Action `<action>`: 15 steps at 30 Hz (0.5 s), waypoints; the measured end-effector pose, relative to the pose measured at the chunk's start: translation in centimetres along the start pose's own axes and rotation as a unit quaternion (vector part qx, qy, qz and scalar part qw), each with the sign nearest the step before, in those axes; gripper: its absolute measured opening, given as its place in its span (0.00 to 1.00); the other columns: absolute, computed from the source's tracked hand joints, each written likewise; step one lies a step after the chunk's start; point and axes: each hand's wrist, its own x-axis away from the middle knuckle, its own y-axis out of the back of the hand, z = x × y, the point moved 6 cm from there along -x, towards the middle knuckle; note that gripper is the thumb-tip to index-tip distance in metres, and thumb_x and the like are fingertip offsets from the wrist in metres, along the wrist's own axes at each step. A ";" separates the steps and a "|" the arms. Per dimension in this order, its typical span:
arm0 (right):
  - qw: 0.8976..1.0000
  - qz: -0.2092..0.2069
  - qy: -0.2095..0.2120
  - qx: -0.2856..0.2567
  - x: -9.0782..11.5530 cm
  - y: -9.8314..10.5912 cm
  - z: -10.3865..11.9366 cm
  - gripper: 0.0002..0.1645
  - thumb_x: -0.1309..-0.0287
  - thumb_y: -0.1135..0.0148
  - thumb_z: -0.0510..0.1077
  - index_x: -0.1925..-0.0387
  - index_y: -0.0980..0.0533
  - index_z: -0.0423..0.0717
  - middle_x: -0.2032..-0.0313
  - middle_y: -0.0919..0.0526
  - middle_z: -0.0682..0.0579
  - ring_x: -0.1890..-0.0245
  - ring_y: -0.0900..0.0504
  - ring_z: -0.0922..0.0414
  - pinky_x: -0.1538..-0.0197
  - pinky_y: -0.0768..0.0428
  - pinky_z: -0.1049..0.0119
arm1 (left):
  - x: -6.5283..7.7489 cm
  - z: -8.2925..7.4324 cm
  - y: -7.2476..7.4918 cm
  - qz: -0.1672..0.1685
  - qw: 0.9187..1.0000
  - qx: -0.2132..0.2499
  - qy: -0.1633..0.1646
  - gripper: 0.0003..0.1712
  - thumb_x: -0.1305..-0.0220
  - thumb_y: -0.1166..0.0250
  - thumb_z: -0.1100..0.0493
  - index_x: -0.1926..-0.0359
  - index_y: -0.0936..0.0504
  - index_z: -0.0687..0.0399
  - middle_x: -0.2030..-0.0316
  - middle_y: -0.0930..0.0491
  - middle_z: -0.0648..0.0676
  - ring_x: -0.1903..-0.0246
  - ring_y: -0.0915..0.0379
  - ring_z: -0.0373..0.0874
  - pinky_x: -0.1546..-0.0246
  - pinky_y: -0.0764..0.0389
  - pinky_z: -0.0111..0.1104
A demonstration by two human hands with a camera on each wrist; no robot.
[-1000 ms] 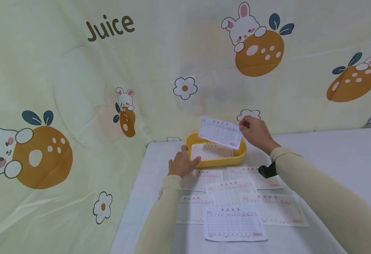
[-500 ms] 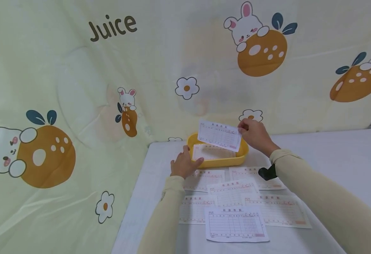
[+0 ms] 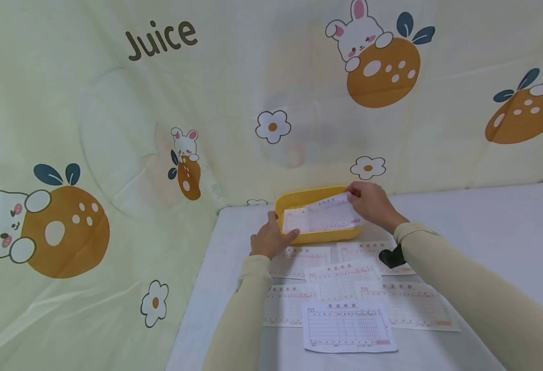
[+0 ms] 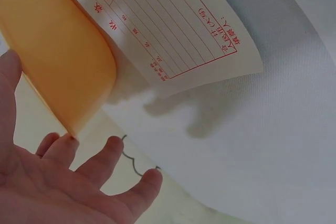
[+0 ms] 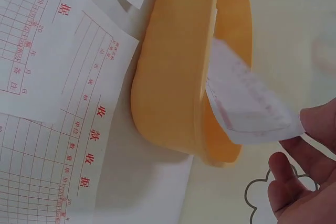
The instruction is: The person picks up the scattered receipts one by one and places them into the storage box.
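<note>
A yellow plastic box stands at the back of the table with a receipt slip lying inside. My left hand holds its left front corner, thumb at the near rim and fingertips at the left end; the other fingers spread away in the left wrist view. Between thumb and index finger, my right hand pinches the upper right corner of another receipt slip. That slip slants down into the box, its lower part inside the walls and overlapping the slip there in the head view.
In front of the box, several printed receipt slips lie overlapping on the white-covered table. Close behind the box hangs a pale curtain with rabbit and orange prints.
My right hand has lowered the pinched slip from above the box into it, and the slip now tilts up toward its right end. The left hand stays at the box's corner.
</note>
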 end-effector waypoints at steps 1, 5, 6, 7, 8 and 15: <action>1.000 0.003 0.001 0.001 0.1 0.0 0.0 0.17 0.22 0.44 0.33 0.39 0.22 0.27 0.45 0.17 0.30 0.48 0.22 0.36 0.38 0.21 0.40 | 0.0 0.0 -0.1 0.001 1.000 0.000 0.001 0.47 0.30 0.31 0.33 0.25 0.38 0.53 0.42 0.14 0.60 0.50 0.17 0.53 0.39 0.28 0.56; 1.000 0.013 0.001 0.000 0.4 -0.1 -0.3 0.23 0.22 0.44 0.33 0.31 0.27 0.28 0.33 0.23 0.29 0.35 0.25 0.33 0.31 0.28 0.37 | 0.0 0.0 -0.2 0.003 1.000 0.006 0.006 0.47 0.30 0.30 0.33 0.25 0.39 0.52 0.41 0.15 0.61 0.48 0.17 0.54 0.38 0.29 0.56; 1.000 0.013 0.002 0.001 0.4 -0.1 -0.4 0.24 0.22 0.44 0.33 0.30 0.28 0.28 0.32 0.25 0.29 0.33 0.26 0.32 0.31 0.29 0.36 | -0.1 0.0 -0.2 0.003 1.000 0.008 0.008 0.47 0.30 0.30 0.33 0.25 0.39 0.52 0.41 0.15 0.61 0.47 0.17 0.55 0.37 0.29 0.57; 1.000 0.015 0.001 0.000 0.5 -0.1 -0.5 0.26 0.22 0.44 0.33 0.29 0.29 0.28 0.30 0.26 0.29 0.32 0.27 0.32 0.30 0.29 0.36 | -0.1 0.1 -0.2 0.003 1.000 0.010 0.011 0.47 0.30 0.30 0.33 0.25 0.39 0.52 0.40 0.15 0.61 0.47 0.17 0.55 0.37 0.30 0.57; 1.000 0.016 0.001 -0.001 0.5 -0.1 -0.6 0.27 0.22 0.44 0.34 0.28 0.30 0.28 0.29 0.27 0.29 0.31 0.27 0.32 0.30 0.29 0.37 | -0.1 0.1 -0.2 0.003 1.000 0.011 0.014 0.47 0.30 0.30 0.33 0.25 0.39 0.51 0.40 0.16 0.61 0.46 0.17 0.55 0.37 0.30 0.57; 1.000 0.025 -0.002 -0.006 1.2 0.0 -1.2 0.29 0.21 0.44 0.36 0.25 0.32 0.32 0.27 0.29 0.30 0.67 0.19 0.43 0.54 0.15 0.51 | -0.2 0.1 -0.3 0.004 1.000 0.012 0.016 0.46 0.30 0.30 0.33 0.25 0.39 0.51 0.38 0.16 0.61 0.43 0.18 0.55 0.35 0.32 0.59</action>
